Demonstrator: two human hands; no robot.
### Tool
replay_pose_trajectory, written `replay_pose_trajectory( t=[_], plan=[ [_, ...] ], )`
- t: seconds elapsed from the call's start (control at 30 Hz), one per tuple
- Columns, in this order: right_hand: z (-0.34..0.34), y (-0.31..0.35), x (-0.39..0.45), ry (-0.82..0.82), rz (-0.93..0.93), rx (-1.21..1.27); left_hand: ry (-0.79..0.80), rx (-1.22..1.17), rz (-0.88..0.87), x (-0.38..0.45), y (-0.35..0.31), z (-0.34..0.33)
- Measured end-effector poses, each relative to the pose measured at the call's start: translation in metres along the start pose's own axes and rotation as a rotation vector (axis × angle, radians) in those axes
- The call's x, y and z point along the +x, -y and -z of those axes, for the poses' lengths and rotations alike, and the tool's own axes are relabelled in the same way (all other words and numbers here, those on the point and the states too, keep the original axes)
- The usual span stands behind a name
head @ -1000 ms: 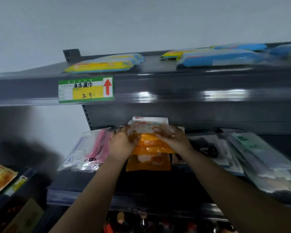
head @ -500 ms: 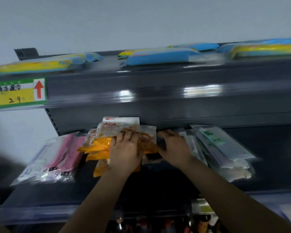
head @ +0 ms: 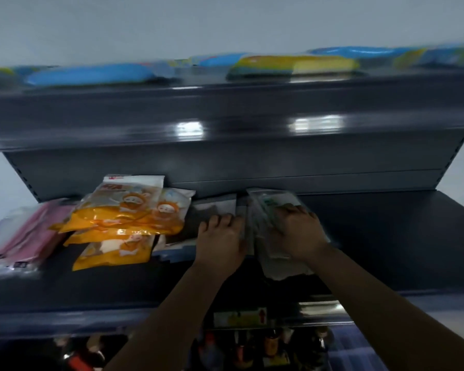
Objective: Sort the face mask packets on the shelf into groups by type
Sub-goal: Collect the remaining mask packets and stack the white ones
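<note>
Face mask packets lie in loose groups along the middle shelf (head: 386,250), and both hands are down among them. The left hand (head: 221,241) lies flat, fingers straight, pressing on the dark packets (head: 214,208) near the middle of the shelf. Just beside it, the right hand (head: 299,231) rests on the clear packets with green print (head: 268,203) — its fingers look bent over the top of that pile, though blur hides how firm the hold is. The pile's near end hangs close to the shelf's front edge.

Over on the left, the orange packets (head: 126,218) sit fanned and overlapping, a cartoon figure printed on each; the topmost reaches back to the rear panel. Left again, the pink packets (head: 30,236) lie near the shelf's left end, the lettering on them too smeared to read.

Open room — the whole right stretch of the shelf, from the green-print pile out to the right end, is bare dark metal, and a strip along the front edge is bare too.

Up top, blue and yellow packs (head: 292,65) line the upper shelf (head: 225,124), blurred. A price label (head: 240,317) with a red upward arrow sits on the middle shelf's front lip; its writing cannot be read. Bottles (head: 268,346) show below.
</note>
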State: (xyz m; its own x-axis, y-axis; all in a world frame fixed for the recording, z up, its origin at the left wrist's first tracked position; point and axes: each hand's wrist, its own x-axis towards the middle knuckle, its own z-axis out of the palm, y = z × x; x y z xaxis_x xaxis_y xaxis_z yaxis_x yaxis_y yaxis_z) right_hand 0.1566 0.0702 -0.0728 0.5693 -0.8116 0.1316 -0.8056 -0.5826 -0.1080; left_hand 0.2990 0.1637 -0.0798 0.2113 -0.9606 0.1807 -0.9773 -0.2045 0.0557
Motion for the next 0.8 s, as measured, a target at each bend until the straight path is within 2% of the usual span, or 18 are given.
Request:
replay_pose_trajectory(
  t=[0.13,0.43,0.63,0.8],
  plan=[
    [-0.002,-0.039,-0.003,0.083,-0.009,0.096,0.021,-0.058,0.037,0.004,-0.032,-0.012],
    [-0.022,-0.092,0.002,0.136,-0.061,0.440,0.059,-0.259,0.190,0.001,-0.074,-0.035],
    [-0.027,-0.100,0.005,0.113,-0.122,0.728,-0.060,-0.476,0.350,-0.005,-0.090,-0.043],
    [-0.035,-0.095,0.007,0.091,-0.140,0.903,-0.091,-0.601,0.376,-0.011,-0.094,-0.044]
  ],
)
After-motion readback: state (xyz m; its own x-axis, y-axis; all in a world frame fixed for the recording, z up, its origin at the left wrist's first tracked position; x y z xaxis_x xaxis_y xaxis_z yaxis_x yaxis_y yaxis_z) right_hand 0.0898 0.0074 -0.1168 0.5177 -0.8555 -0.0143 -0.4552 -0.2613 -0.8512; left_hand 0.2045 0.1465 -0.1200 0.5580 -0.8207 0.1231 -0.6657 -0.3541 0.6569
